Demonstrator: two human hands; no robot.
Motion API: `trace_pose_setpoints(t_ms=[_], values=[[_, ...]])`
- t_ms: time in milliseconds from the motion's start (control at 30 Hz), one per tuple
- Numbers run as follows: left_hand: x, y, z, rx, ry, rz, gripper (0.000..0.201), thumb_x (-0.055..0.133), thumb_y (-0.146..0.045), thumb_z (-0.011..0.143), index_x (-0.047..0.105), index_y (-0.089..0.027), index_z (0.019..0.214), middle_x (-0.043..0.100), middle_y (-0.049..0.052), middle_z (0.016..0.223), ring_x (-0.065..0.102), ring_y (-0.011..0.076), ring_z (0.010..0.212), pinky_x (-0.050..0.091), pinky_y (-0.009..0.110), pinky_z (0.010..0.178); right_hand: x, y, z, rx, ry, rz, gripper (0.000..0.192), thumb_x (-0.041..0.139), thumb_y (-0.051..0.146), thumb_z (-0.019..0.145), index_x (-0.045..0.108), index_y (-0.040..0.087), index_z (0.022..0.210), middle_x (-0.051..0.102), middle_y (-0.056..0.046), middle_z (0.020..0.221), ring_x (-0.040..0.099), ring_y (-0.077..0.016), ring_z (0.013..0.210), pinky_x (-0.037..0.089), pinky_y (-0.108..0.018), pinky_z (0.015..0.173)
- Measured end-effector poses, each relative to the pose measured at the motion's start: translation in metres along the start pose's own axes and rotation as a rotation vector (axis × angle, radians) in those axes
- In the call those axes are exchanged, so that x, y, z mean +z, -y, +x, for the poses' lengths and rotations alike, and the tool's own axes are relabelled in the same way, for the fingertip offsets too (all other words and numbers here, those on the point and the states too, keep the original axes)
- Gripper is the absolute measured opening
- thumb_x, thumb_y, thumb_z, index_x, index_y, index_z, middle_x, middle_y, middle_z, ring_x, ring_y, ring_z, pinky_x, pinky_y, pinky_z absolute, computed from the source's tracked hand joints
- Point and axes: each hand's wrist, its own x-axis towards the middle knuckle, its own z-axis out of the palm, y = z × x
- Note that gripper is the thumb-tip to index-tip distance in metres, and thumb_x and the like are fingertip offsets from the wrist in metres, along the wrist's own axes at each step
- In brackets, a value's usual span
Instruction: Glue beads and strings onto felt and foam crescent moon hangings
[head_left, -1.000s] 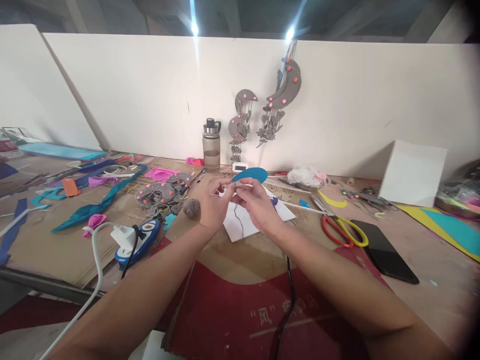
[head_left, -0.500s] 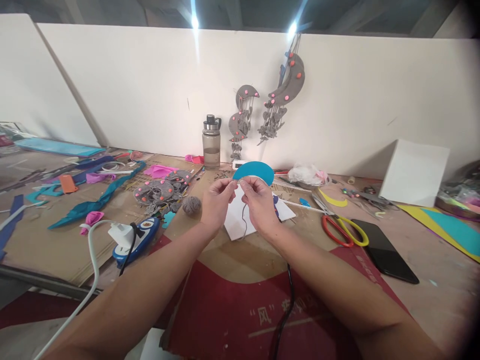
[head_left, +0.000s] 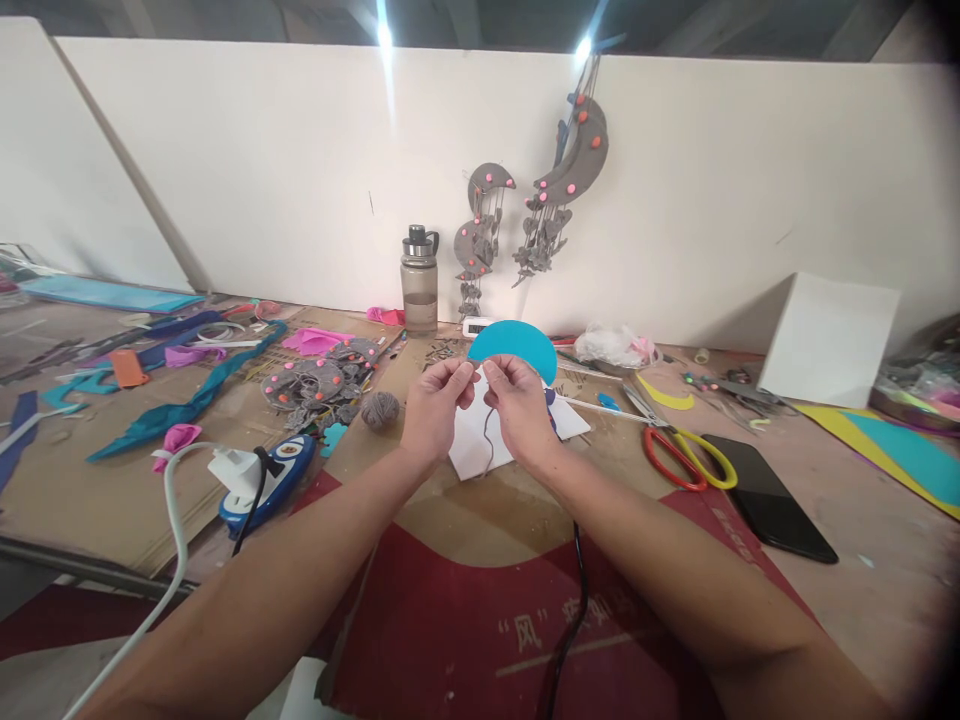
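Note:
My left hand [head_left: 441, 400] is closed in a pinch, its fingertips close to those of my right hand [head_left: 516, 398]. Grey yarn [head_left: 488, 438] hangs in a loose wave from between the pinching fingers and crosses a white sheet [head_left: 470, 447] below. Exactly how the yarn lies between the fingertips is too small to see. Right behind my hands shows a blue rounded piece [head_left: 517, 343], its lower part hidden by my fingers. To the left of my left hand lies a ball of grey yarn [head_left: 380, 410].
Scissors [head_left: 682, 450] and a black phone [head_left: 769, 497] lie to the right. A water bottle [head_left: 418, 285] stands against the white panel, beside hanging grey moon ornaments [head_left: 574, 160]. At left are a blue power strip [head_left: 289, 470] and a pile of grey felt pieces [head_left: 307, 385].
My fingertips have drawn slightly apart while keeping their pinch. More of the blue piece shows behind my right hand. The whole view has shifted a little.

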Motion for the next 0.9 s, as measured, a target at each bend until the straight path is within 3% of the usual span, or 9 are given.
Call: trace_pose_setpoints(t_ms=[167,300,467,567,700,900], values=[[-0.002,-0.004,0.004,-0.169,0.068,-0.19,0.024,0.076,-0.034,0.073,0.062,-0.014,0.072,0.058,0.001,0.071,0.045,0.0056,0.056,0.036,0.02,0.053,-0.005,0.004,0.004,0.035,0.042,0.089,0.024,0.068,0.041,0.074,0.055,0.02,0.077,0.052,0.004,0.07,0.042,-0.0078,0.058,0.033,-0.024,0.054],[-0.009,-0.008,0.011,-0.374,0.185,-0.303,0.021,0.076,-0.029,0.073,0.064,-0.012,0.073,0.056,0.001,0.071,0.043,0.0045,0.054,0.034,0.019,0.048,-0.016,0.011,0.011,0.05,0.187,0.017,0.027,0.072,0.042,0.07,0.057,0.02,0.072,0.054,0.003,0.07,0.041,-0.0079,0.058,0.03,-0.024,0.052],[-0.015,-0.01,0.015,-0.544,0.277,-0.396,0.016,0.075,-0.024,0.074,0.064,-0.012,0.075,0.051,0.0,0.068,0.035,0.0031,0.049,0.029,0.018,0.043,-0.027,0.02,0.018,0.064,0.374,-0.012,0.026,0.073,0.04,0.07,0.064,0.023,0.087,0.059,0.002,0.076,0.041,-0.0085,0.06,0.025,-0.023,0.05],[-0.015,-0.012,0.015,-0.602,0.321,-0.381,0.016,0.075,-0.024,0.073,0.064,-0.013,0.076,0.051,0.0,0.067,0.033,0.0032,0.048,0.03,0.018,0.043,-0.031,0.021,0.02,0.08,0.4,-0.057,0.029,0.072,0.042,0.071,0.068,0.023,0.092,0.058,0.002,0.074,0.038,-0.0082,0.057,0.022,-0.023,0.049],[-0.014,-0.011,0.014,-0.601,0.326,-0.332,0.018,0.078,-0.025,0.071,0.066,-0.013,0.077,0.054,0.001,0.069,0.036,0.003,0.048,0.032,0.018,0.043,-0.034,0.018,0.023,0.041,0.378,-0.062,0.028,0.073,0.041,0.071,0.069,0.022,0.091,0.054,0.003,0.068,0.039,-0.0081,0.057,0.024,-0.023,0.049],[-0.011,-0.003,0.012,-0.392,0.231,-0.118,0.031,0.082,-0.035,0.067,0.062,-0.013,0.079,0.065,0.003,0.072,0.054,0.0065,0.053,0.039,0.019,0.049,-0.036,0.015,0.026,0.048,0.256,-0.137,0.027,0.073,0.043,0.07,0.064,0.02,0.079,0.046,0.006,0.061,0.031,-0.0061,0.051,0.02,-0.023,0.046]])
